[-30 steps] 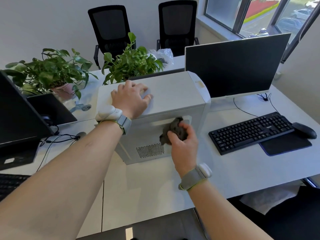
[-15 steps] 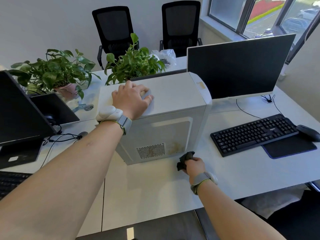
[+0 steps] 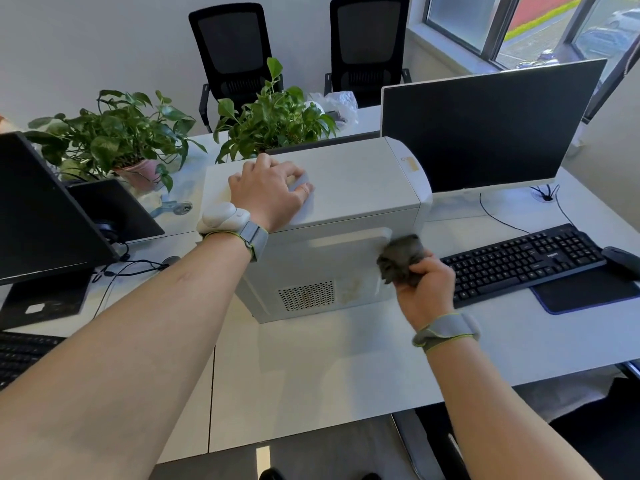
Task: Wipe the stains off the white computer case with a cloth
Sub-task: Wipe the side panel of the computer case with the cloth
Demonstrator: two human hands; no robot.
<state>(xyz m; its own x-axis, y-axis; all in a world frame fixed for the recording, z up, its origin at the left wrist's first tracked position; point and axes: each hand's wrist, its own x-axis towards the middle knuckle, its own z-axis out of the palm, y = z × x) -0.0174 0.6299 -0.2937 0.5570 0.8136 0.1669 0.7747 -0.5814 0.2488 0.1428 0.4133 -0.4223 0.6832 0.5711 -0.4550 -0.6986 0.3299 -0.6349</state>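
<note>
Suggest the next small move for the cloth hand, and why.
Probably drag the grey cloth down and left over the yellowish stain beside the vent. The right hand holds it against the white computer case above that stain, while the left hand steadies the top.

R hand (image 3: pixel 427 289) presses cloth (image 3: pixel 400 259) on case (image 3: pixel 346 188) side.

A white desk (image 3: pixel 346 368) fills the foreground, and two black mesh-backed chairs (image 3: pixel 235 50) stand against a plain pale wall (image 3: pixel 86 39) on its far side. A window (image 3: pixel 519 22) at upper right lets in bright daylight and looks onto parked cars. Two leafy potted plants (image 3: pixel 110 133), a dark monitor (image 3: pixel 485 126), a black keyboard (image 3: pixel 519 261) and a mouse (image 3: pixel 621 258) sit on the desk.
</note>
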